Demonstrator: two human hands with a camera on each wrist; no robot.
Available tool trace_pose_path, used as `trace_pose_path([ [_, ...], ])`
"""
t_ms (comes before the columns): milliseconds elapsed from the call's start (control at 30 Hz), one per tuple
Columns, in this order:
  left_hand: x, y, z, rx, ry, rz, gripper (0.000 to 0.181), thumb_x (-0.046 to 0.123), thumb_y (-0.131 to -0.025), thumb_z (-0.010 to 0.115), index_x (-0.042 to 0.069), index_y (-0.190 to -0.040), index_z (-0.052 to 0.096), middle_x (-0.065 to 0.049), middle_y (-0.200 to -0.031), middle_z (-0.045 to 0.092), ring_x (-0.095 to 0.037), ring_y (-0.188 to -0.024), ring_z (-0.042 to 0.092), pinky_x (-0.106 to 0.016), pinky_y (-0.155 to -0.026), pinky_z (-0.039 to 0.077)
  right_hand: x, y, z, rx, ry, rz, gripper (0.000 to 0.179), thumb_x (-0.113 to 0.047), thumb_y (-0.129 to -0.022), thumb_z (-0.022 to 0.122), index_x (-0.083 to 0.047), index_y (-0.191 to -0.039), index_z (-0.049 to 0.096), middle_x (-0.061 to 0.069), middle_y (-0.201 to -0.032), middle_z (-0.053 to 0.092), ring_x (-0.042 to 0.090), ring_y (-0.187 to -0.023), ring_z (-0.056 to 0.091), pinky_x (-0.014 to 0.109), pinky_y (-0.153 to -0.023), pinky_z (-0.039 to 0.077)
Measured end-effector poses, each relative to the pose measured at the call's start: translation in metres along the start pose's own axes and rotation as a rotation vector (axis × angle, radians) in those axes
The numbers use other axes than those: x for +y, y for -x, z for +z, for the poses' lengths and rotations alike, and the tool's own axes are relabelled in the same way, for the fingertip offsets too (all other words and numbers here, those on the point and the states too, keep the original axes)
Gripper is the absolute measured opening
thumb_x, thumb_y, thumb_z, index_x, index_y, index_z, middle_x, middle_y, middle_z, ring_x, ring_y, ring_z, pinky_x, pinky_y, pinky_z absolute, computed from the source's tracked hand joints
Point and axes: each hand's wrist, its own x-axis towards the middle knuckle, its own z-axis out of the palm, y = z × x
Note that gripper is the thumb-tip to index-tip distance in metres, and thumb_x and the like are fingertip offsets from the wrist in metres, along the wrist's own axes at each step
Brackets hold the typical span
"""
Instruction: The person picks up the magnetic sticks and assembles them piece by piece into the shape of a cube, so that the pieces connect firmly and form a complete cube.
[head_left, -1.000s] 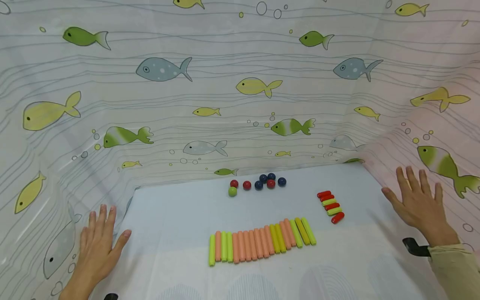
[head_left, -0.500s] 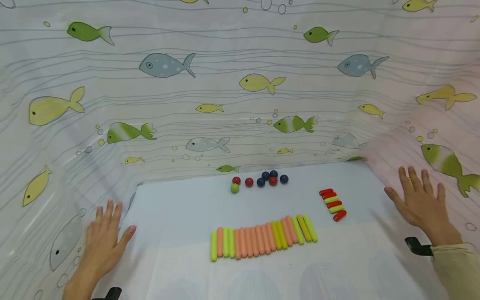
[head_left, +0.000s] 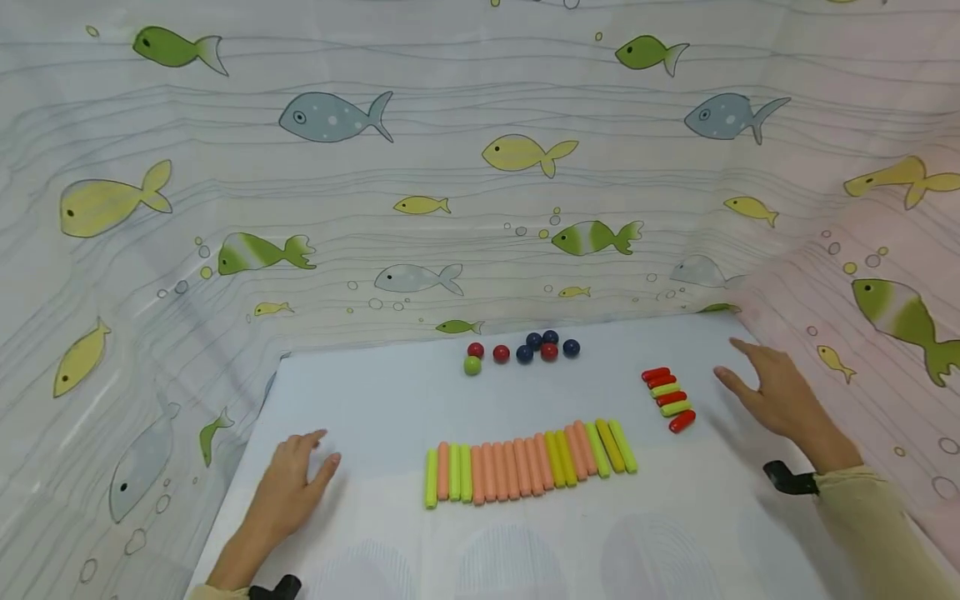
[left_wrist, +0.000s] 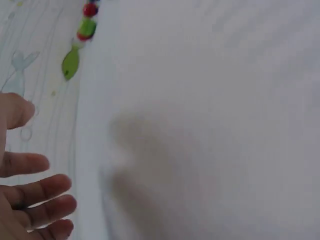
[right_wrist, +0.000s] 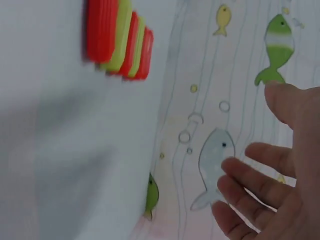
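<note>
My left hand (head_left: 285,487) hovers above the white table at the left, fingers loosely bent, holding nothing. On the right, my right hand (head_left: 787,400) hangs over the table with thumb and forefinger apart, also holding nothing. Nearest to it lies a short column of small sticks, red (head_left: 682,422) and yellow-green (head_left: 676,408). Across the middle runs a row of longer sticks in peach (head_left: 501,471), yellow (head_left: 566,458) and lime (head_left: 431,479). At the back sit small glossy balls: several dark blue (head_left: 572,348), some red (head_left: 501,354) and one green (head_left: 472,365).
A fish-printed sheet (head_left: 337,200) rises as a wall behind the table and along both sides. The white table top (head_left: 360,400) shows bare between the left hand and the row of sticks. A black strap piece (head_left: 789,479) sticks out from the right wrist.
Both hands have moved inward from the sides of the table, and their spread fingers have relaxed into a loose bend. The sticks and balls have kept their arrangement; the head view has shifted slightly.
</note>
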Motion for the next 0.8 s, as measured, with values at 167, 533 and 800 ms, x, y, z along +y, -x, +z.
trace_pose_path([
  [167, 0.051, -0.010, 0.038, -0.148, 0.251, -0.179, 0.025, 0.028, -0.105, 0.069, 0.006, -0.115, 0.071, -0.002, -0.080, 0.071, -0.010, -0.054, 0.058, -0.026, -0.051, 0.047, -0.044, -0.033, 0.040, -0.031, -0.269, -0.007, 0.036, -0.032, -0.105, 0.068, -0.005, -0.129, 0.072, 0.018, -0.112, 0.077, 0.034, -0.095, 0.068, 0.035, -0.073, 0.058],
  [533, 0.101, -0.020, 0.082, -0.184, 0.300, -0.213, 0.025, 0.029, -0.098, 0.074, 0.005, -0.105, 0.070, 0.003, -0.061, 0.053, -0.010, -0.049, 0.044, -0.024, -0.046, 0.034, -0.167, -0.104, 0.153, -0.352, -0.642, -0.102, 0.045, -0.030, -0.101, 0.075, -0.003, -0.137, 0.068, 0.014, -0.115, 0.077, 0.031, -0.083, 0.077, 0.034, -0.069, 0.061],
  [800, 0.113, -0.019, 0.083, -0.176, 0.273, -0.269, 0.025, 0.026, -0.096, 0.075, 0.002, -0.099, 0.066, 0.002, -0.060, 0.053, -0.011, -0.049, 0.045, -0.026, -0.045, 0.035, -0.233, -0.134, 0.202, -0.333, -0.465, -0.269, 0.051, -0.032, -0.096, 0.080, -0.007, -0.139, 0.067, 0.012, -0.123, 0.075, 0.021, -0.090, 0.072, 0.030, -0.077, 0.056],
])
